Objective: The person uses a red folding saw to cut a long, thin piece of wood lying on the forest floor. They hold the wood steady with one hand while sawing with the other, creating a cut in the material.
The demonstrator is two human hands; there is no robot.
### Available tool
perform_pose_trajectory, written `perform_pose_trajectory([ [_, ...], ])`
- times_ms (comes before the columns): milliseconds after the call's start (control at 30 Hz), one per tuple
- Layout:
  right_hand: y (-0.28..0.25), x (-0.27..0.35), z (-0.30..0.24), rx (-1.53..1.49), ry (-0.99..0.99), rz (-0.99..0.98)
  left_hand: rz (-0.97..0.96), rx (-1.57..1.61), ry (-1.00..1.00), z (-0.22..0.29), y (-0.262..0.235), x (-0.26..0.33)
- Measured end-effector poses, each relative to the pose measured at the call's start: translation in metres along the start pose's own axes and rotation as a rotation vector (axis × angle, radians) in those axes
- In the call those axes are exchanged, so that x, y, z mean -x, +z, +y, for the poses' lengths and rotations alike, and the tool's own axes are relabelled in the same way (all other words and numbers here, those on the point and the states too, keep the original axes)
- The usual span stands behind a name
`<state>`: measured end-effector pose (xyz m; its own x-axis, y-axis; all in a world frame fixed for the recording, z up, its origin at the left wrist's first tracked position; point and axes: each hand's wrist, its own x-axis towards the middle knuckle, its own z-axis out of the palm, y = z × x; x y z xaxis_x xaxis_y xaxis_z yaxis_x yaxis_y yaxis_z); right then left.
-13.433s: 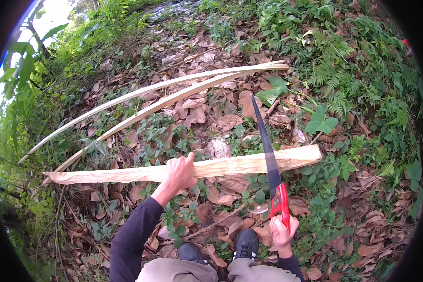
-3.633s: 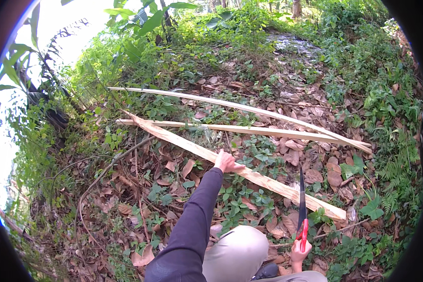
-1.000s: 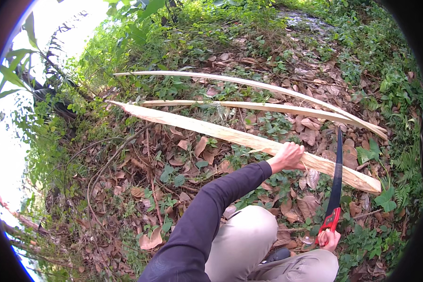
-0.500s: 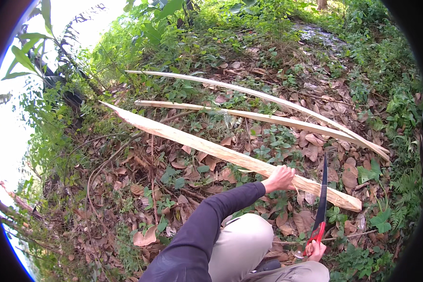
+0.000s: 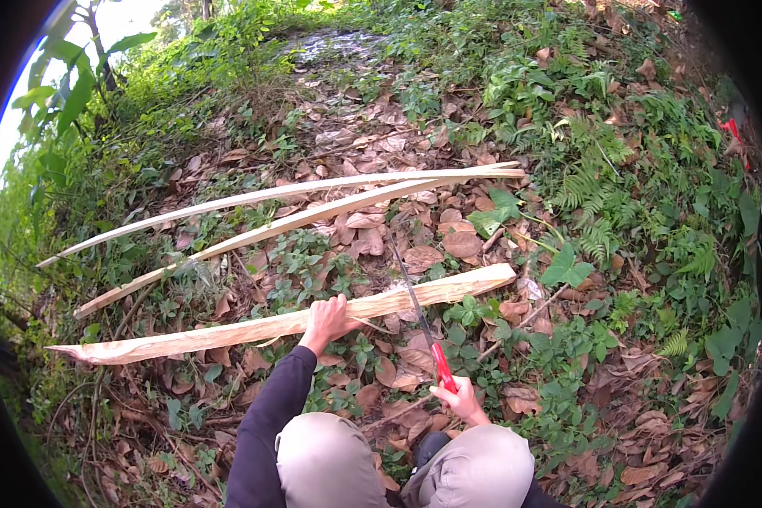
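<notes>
A long, pale, rough-hewn wooden plank (image 5: 220, 335) lies crosswise in front of my knees, narrowing to a point at its left end. My left hand (image 5: 325, 322) is closed round it, right of its middle, with a thin splinter sticking out beside the fingers. In my right hand (image 5: 461, 398) is the red handle of a hand saw (image 5: 442, 366). Its dark, narrow blade slants up and away across the plank, to the right of my left hand. Whether the teeth bite into the wood cannot be made out.
Beyond the plank, two thin wooden strips (image 5: 254, 196) lie on the leaf litter, crossing near their right ends. Dry brown leaves (image 5: 461, 244), low green plants and thin twigs cover the ground. Ferns (image 5: 597, 241) grow to the right, and something red (image 5: 731, 129) shows at the far right.
My view has swung to the right, so the plank and strips appear farther left and turned. My left hand still grips the plank, and the saw still crosses it.
</notes>
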<state>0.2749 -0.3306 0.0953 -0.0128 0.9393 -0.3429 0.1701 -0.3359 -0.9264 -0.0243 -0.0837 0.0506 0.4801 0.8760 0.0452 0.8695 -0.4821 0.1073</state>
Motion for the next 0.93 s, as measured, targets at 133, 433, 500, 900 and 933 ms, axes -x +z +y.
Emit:
perform_pose_trajectory([
  [133, 0.008, -0.001, -0.022, -0.513, -0.025, -0.084, -0.146, 0.077, -0.009, -0.009, -0.016, -0.009],
  [433, 0.013, -0.015, -0.053, 0.045, -0.268, 0.133, -0.237, 0.132, -0.008, -0.024, -0.019, -0.019],
  [500, 0.026, -0.018, -0.055, 0.102, -0.304, 0.295, -0.280, 0.154, -0.029, -0.021, -0.025, -0.022],
  [900, 0.002, 0.004, -0.048, -0.013, -0.100, 0.353, -0.293, 0.118, -0.034, -0.017, -0.026, -0.023],
  [933, -0.003, 0.000, -0.046, -0.020, -0.101, 0.341, -0.290, 0.121, -0.032, -0.015, -0.027, -0.025],
])
